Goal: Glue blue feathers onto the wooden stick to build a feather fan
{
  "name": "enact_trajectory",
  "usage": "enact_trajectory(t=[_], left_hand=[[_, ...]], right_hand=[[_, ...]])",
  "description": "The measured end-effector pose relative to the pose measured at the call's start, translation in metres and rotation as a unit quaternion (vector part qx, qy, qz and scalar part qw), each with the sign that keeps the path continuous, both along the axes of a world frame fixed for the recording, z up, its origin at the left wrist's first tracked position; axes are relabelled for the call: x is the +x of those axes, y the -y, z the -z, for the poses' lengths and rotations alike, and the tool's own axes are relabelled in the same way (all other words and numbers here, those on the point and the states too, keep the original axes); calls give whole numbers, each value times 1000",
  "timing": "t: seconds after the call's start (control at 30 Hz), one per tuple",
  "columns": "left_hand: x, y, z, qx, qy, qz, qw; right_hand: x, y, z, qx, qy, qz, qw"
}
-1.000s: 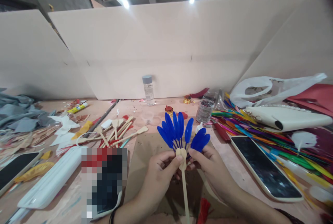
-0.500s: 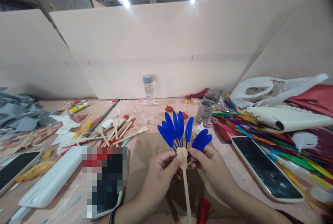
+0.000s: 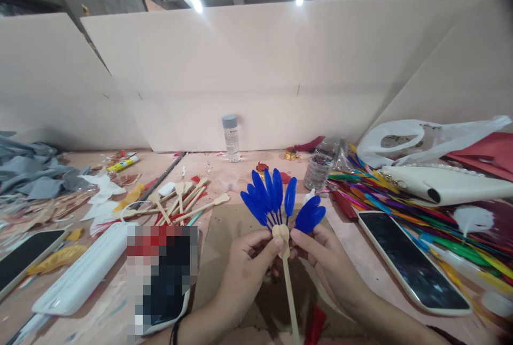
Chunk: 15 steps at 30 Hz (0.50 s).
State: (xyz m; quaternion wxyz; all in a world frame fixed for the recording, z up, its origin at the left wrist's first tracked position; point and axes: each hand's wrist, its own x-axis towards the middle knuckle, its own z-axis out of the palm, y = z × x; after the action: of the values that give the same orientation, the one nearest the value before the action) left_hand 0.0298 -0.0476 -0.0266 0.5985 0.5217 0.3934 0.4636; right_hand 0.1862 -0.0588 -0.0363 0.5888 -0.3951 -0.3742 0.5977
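Note:
Between my hands is a feather fan: a pale wooden fan handle (image 3: pixel 287 281) with a heart-shaped head and blue feathers (image 3: pixel 268 195) spread from its top. My left hand (image 3: pixel 252 265) pinches the head, thumb on the front face and fingers behind. With thumb and fingers closed, my right hand (image 3: pixel 320 251) grips the quill ends of the blue feathers on the right side (image 3: pixel 308 214), close against the wooden head. The far fingertips of both hands are partly hidden behind the handle. A sheet of brown cardboard (image 3: pixel 220 233) lies beneath, with a red tassel (image 3: pixel 316 323) near its front.
Left: loose wooden handles (image 3: pixel 192 201), a white case-like object (image 3: pixel 84 270), a partly pixelated phone (image 3: pixel 168 281), grey cloth (image 3: pixel 36 169). Right: another phone (image 3: pixel 414 262), a pile of coloured feathers (image 3: pixel 385 195), a white bag (image 3: pixel 449 185). Behind: a clear bottle (image 3: pixel 231 139), a glitter jar (image 3: pixel 318 171), a white partition (image 3: pixel 248 67).
The right-side blue feathers and my right thumb have shifted slightly inward, nearer the wooden head. My left hand keeps its hold. The whole view has moved a little.

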Motion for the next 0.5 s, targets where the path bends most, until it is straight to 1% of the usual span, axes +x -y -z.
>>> enact_trajectory(t=[0.1,0.17,0.23,0.37,0.5], left_hand=[[0,0,-2,-15,16,5,1000],[0,0,-2,-28,20,5,999],[-2,0,-1,-25,27,-2,999],[-7,-3,-1,12,47,-36,998],[-11,-6,-4,22,45,-35,998]], right_hand=[[1,0,2,4,3,-42,999],[2,-1,3,-4,14,-54,998],[5,-2,2,-12,26,-55,998],[10,-5,-1,-3,56,-52,997],[12,-7,-1,22,107,-49,993]])
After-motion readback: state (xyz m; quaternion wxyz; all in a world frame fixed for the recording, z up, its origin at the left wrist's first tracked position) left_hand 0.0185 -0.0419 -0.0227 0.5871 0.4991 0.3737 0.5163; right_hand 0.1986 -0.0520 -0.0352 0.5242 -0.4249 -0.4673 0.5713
